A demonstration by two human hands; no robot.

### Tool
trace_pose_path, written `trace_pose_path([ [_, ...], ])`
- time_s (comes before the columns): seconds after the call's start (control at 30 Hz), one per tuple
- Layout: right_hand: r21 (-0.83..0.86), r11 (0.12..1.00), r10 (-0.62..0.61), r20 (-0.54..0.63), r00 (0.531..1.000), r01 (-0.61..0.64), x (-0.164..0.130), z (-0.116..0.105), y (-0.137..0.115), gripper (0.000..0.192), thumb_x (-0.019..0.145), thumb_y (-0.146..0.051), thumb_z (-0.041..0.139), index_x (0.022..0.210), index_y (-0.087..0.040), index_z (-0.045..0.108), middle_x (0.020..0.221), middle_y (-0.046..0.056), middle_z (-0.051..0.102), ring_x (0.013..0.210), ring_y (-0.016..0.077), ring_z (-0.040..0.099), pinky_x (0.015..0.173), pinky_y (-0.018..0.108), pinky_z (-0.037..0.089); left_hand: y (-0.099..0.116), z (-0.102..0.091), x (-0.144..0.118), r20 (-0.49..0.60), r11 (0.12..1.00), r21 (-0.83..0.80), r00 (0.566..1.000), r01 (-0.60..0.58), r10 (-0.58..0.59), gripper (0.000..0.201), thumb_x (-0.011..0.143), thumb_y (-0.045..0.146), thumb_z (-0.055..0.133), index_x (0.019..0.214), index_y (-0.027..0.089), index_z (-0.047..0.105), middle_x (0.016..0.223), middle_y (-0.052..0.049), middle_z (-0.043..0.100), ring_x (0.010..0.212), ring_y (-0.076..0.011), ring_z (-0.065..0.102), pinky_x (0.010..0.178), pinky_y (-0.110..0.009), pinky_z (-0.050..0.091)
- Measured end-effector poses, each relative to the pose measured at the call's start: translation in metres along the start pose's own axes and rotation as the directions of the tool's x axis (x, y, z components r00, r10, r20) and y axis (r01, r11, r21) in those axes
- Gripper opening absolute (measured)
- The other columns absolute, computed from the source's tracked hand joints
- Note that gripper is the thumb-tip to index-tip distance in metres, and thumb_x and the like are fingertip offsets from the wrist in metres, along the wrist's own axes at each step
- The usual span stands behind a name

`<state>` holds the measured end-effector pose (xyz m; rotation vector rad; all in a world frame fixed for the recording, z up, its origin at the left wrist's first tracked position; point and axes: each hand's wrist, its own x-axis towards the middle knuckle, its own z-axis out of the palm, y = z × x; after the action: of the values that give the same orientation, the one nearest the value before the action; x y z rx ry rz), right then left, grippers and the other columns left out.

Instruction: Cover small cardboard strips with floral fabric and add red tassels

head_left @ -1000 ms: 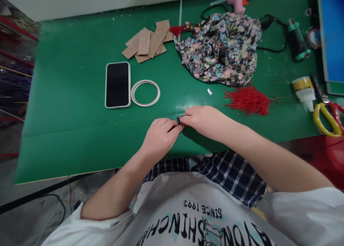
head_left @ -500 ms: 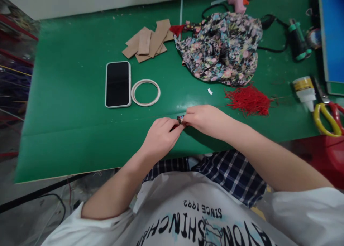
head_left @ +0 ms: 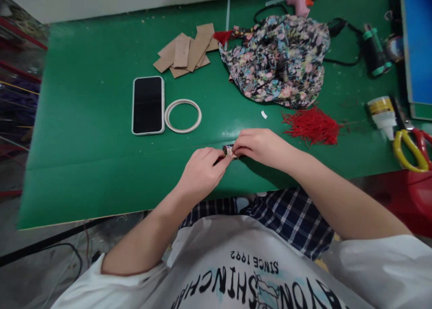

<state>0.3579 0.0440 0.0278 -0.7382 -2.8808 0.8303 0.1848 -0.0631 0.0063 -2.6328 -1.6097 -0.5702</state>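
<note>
Here, going from the left of the frame, a phone point(head_left: 148, 105) lies face up on the green table point(head_left: 84, 133) with a white ring point(head_left: 182, 116) just beside it, and a pile of cardboard pieces point(head_left: 185, 51) sits above them toward the upper middle; none of these is touched. Just below the centre, the left hand point(head_left: 201, 172) has its thumb and fingertips closed on the left end of a small fabric-covered piece point(head_left: 228, 151); the right hand point(head_left: 261, 147) meets it from the other side, fingertips pinched shut on the right end; so the piece sits between the two grips, its long axis running roughly left to right across the frame and resting low over the table's near edge; only a short patterned stretch shows between the fingers, and both hands are equally close to it. Further right, the floral cloth point(head_left: 276, 59) is heaped in the upper middle; a red tassel point(head_left: 312, 125) lies near the right hand but apart from it; a glue bottle point(head_left: 381, 112) and scissors point(head_left: 410, 149) sit at the far right edge.
</note>
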Motion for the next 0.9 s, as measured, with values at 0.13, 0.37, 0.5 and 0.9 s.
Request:
trace_pose_path([
  [0.13, -0.003, 1.000, 0.000, 0.014, 1.000, 0.000, 0.003, -0.001, -0.002, 0.014, 0.085, -0.019, 0.051, 0.085, -0.015, 0.064, 0.081, 0.004, 0.060, 0.078, 0.0131, 0.056, 0.068, 0.023, 0.039, 0.000, 0.000, 0.000, -0.001, 1.000, -0.010, 1.000, -0.006, 0.006, 0.022, 0.089, 0.022, 0.045, 0.101, 0.016, 0.062, 0.089, -0.006, 0.066, 0.080, -0.0160, 0.056, 0.073, -0.030, 0.041],
  [0.37, -0.037, 0.999, 0.004, 0.046, 0.999, -0.002, 0.007, -0.002, -0.005, 0.013, 0.085, -0.019, 0.049, 0.085, -0.015, 0.061, 0.080, 0.004, 0.058, 0.076, 0.0127, 0.055, 0.066, 0.023, 0.036, 0.000, 0.001, -0.001, -0.005, 1.000, -0.006, 1.000, -0.006, 0.006, 0.023, 0.088, 0.022, 0.045, 0.101, 0.017, 0.063, 0.089, -0.005, 0.066, 0.081, -0.0163, 0.056, 0.073, -0.030, 0.041],
  [0.5, -0.056, 0.998, 0.007, 0.048, 0.999, -0.004, 0.009, -0.002, -0.006, 0.012, 0.085, -0.020, 0.049, 0.084, -0.015, 0.060, 0.080, 0.004, 0.058, 0.074, 0.0128, 0.054, 0.064, 0.023, 0.036, 0.000, 0.001, -0.002, -0.003, 1.000, -0.013, 1.000, -0.005, 0.005, 0.023, 0.088, 0.022, 0.045, 0.100, 0.017, 0.064, 0.090, -0.005, 0.065, 0.082, -0.0167, 0.056, 0.073, -0.030, 0.041],
  [0.9, -0.023, 1.000, -0.002, 0.042, 0.999, 0.003, -0.007, -0.004, -0.002, 0.015, 0.085, -0.020, 0.047, 0.085, -0.015, 0.061, 0.082, 0.005, 0.060, 0.075, 0.0128, 0.056, 0.066, 0.023, 0.038, -0.001, -0.001, -0.002, -0.012, 0.999, -0.042, 1.000, -0.009, 0.009, 0.021, 0.087, 0.019, 0.047, 0.100, 0.015, 0.064, 0.090, -0.006, 0.066, 0.081, -0.0167, 0.057, 0.072, -0.030, 0.043],
])
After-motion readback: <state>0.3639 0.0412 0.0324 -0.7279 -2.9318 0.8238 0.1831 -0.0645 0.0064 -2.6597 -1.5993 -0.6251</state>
